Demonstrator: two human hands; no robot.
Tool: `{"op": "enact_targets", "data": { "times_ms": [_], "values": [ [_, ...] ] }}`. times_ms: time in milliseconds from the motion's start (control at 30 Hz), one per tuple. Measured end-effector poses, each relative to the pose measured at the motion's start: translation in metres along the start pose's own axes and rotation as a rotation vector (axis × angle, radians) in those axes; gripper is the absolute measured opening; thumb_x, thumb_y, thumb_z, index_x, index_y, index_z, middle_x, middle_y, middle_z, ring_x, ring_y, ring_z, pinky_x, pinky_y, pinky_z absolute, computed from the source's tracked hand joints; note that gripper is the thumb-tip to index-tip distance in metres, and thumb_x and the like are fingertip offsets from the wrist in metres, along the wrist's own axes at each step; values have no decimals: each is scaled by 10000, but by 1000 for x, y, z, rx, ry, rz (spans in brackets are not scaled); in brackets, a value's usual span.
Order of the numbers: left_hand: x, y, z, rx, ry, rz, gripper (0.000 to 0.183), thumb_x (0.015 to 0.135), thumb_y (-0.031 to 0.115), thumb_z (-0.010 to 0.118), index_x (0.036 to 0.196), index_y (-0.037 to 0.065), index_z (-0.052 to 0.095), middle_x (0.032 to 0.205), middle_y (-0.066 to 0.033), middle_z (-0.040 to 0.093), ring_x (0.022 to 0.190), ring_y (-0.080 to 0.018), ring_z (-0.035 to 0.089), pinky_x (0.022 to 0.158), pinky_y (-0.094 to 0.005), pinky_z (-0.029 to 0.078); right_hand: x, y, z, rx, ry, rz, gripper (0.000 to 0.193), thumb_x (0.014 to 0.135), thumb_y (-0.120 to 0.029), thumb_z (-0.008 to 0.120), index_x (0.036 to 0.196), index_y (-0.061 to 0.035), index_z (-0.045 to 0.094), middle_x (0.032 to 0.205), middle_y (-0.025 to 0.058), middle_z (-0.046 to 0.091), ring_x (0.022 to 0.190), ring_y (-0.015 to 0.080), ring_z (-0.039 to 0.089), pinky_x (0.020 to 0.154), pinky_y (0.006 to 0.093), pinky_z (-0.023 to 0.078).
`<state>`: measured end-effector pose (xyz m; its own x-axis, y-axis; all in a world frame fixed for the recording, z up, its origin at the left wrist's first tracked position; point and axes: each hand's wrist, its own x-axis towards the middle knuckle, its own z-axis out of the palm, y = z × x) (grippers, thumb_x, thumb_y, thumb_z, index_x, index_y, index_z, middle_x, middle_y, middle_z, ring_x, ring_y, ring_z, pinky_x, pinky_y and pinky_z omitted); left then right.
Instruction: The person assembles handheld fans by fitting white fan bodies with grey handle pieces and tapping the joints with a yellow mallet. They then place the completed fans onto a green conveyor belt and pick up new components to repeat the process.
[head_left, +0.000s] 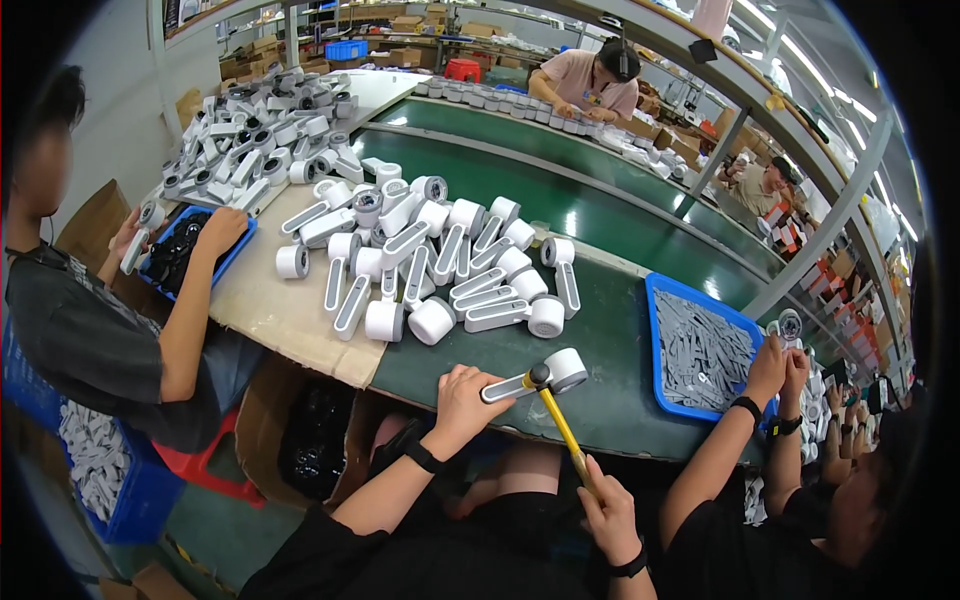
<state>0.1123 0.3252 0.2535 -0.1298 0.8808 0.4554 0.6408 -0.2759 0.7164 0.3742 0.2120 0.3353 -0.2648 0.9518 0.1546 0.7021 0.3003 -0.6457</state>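
Beyond the pile of white handheld units [435, 250] we see a long green conveyor belt [560, 195], so the pile stands between us and it. On our side of the pile runs a dark green bench top [610, 330], partly covered by a beige board [265, 290] that reaches under the pile's left part. A co-worker in dark grey [90, 330] sits left of the pile, another in black [700, 545] to its right and nearer us. Below the pile's left end stands a cardboard box [258, 425]; to the pile's right lies a blue tray [656, 350] of grey strips.

In front of the pile, our left hand [463, 408] has its fingers closed about the handle end of one white unit [508, 388], which lies near the bench edge. Our right hand [610, 508], nearer us than the unit, is wrapped round the yellow handle of a hammer [563, 428].

Both neighbours are partly lost in the dark rim. The black parts in the box, below the pile, blur into shadow, and we cannot make out what the right-hand neighbour's fingers hold. The hammer's dark head hides part of our unit; whether they touch we cannot tell.
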Motion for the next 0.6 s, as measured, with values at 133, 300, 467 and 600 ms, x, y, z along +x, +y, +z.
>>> {"op": "enact_targets", "data": {
  "times_ms": [133,300,467,600],
  "values": [
    [1,1,0,1,-11,-11,273,648,273,850,867,145,751,767,-10,588,889,-238,567,798,-371,382,0,-6,6,45,93,-110,521,862,-18,657,1368,-62,542,750,131,533,637,281,559,598,359,462],
    [-1,-9,4,65,4,8,282,649,274,852,874,142,744,777,-13,586,892,-241,563,794,-376,381,-1,-16,8,31,-58,-160,564,831,1,674,1375,-51,534,722,121,504,621,249,529,602,340,443],
    [-1,2,0,7,-15,6,272,665,277,843,872,135,740,792,-19,593,905,-242,559,798,-379,381,-1,2,11,70,115,-115,544,835,16,664,1363,-39,545,729,112,507,615,219,507,593,320,425],
    [-2,1,-1,36,2,15,257,677,291,830,857,135,733,799,-18,607,897,-242,564,792,-383,387,3,12,2,53,132,-29,545,848,19,651,1376,-48,533,743,123,513,635,236,520,608,326,437]
  ]
}}
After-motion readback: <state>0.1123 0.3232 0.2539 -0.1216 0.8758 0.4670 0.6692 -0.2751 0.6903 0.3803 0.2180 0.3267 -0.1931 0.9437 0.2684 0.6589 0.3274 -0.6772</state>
